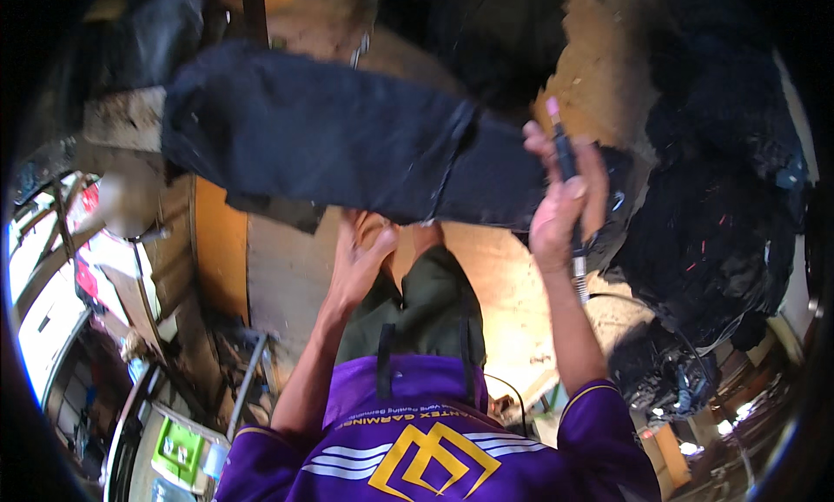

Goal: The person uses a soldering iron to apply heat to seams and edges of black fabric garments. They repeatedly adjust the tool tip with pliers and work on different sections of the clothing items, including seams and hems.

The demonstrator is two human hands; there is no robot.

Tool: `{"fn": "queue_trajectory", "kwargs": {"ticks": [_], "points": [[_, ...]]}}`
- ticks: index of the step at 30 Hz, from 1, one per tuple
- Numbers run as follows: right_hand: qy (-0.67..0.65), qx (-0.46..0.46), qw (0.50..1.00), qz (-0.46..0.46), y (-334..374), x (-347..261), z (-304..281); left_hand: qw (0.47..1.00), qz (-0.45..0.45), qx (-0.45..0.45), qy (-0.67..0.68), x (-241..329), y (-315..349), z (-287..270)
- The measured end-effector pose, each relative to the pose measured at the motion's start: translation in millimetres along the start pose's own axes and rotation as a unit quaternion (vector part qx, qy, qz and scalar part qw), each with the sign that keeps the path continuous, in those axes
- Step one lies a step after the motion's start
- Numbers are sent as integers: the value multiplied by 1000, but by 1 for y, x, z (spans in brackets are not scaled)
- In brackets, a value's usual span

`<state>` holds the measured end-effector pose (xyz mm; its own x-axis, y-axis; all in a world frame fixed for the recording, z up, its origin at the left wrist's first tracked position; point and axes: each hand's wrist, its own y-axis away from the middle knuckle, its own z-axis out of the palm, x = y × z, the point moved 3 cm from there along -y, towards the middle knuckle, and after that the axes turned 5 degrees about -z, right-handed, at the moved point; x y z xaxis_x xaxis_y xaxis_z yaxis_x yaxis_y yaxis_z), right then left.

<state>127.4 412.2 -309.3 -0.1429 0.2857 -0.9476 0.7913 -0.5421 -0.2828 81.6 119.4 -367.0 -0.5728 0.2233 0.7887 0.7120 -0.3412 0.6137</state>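
Note:
In front of me a long black panel, cloth or leather-like, stretches from left to right. A dark cord or seam crosses it toward its right end. My left hand is closed at the panel's near edge, its fingers curled and partly hidden there. My right hand is raised by the panel's right end, wrapped round a slim black pen-shaped handpiece. The handpiece points away from me, with a pink tip and a metal spring at its rear. Motion blurs the right fingers a little.
A black cable runs right from the handpiece's rear. Heaped black material fills the right side. Pale brown board lies beneath the panel. On the left are wooden slats, a blurred round object and a green item.

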Motion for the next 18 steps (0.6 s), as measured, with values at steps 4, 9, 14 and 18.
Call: {"fn": "queue_trajectory", "kwargs": {"ticks": [4,9,14,18], "points": [[-59,27,997,36,-7,-68,7,980,55,122,-146,75,52,-30],[68,12,996,-61,-35,-178,-38,772,400,192,-454,175,75,-7],[136,125,961,-206,-43,-260,-103,863,413,-48,-285,191,27,35],[173,199,917,-301,-16,-342,-124,873,426,-168,-170,288,30,92]]}}
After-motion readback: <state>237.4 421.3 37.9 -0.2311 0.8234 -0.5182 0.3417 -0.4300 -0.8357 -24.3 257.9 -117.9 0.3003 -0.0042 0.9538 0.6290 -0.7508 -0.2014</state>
